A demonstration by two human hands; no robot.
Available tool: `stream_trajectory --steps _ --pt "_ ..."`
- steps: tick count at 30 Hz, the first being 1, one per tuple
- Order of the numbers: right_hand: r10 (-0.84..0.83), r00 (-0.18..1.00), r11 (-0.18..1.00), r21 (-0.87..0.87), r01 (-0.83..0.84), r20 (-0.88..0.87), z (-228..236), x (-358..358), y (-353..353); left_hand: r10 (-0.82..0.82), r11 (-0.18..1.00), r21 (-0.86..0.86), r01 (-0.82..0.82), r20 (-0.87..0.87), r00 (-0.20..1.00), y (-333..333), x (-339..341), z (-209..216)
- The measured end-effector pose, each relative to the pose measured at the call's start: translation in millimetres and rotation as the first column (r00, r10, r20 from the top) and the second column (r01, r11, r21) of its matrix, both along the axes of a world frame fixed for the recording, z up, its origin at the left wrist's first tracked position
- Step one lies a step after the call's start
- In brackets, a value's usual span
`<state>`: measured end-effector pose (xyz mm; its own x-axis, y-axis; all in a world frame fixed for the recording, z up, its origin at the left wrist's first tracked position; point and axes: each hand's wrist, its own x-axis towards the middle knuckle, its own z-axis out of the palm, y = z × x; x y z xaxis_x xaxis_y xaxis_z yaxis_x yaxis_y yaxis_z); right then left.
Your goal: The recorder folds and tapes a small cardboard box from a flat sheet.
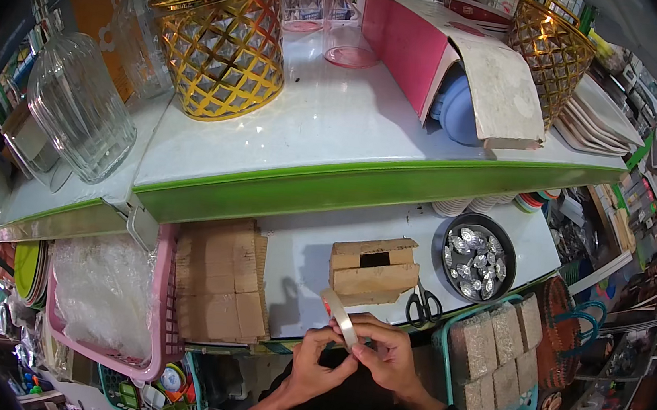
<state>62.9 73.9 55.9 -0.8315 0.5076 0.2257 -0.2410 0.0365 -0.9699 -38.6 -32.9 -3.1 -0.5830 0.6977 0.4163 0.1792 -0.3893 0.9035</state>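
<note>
A narrow roll of clear tape (342, 320) is held up on edge in front of me, with a bit of red showing inside its ring. My right hand (394, 361) grips the roll's near edge between thumb and fingers. My left hand (314, 373) is closed too, its thumb and forefinger pinched against the same edge of the roll. Just beyond the roll stands a small brown cardboard box (373, 280), its top flaps partly apart around a dark gap. Black-handled scissors (423, 305) lie to the box's right.
A round dark pan (447, 253) holds several shiny silver pieces. Stacked flat cardboard (220, 282) lies left of the box. A pink basket (166, 300) holds bubble wrap; a teal basket (447, 354) holds wrapped blocks. The green-edged upper shelf (379, 180) overhangs the back, carrying glassware and gold baskets.
</note>
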Motion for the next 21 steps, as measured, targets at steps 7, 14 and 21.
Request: stream_trajectory --steps 7,14,21 --pt "0.052 0.999 0.994 -0.097 -0.051 0.005 -6.7 1.0 -1.2 -0.021 0.99 -0.141 -0.008 -0.206 0.978 -1.4 -9.2 29.4" --pt "0.032 0.999 0.969 -0.245 -0.036 -0.02 -10.4 -5.0 -5.5 -0.007 0.988 -0.148 -0.037 -0.289 0.957 -0.9 -12.2 29.5" --pt "-0.005 1.0 0.971 -0.238 0.011 0.025 -10.4 -5.6 -8.1 -0.024 0.994 -0.11 -0.017 -0.369 0.929 0.1 -17.3 26.4"
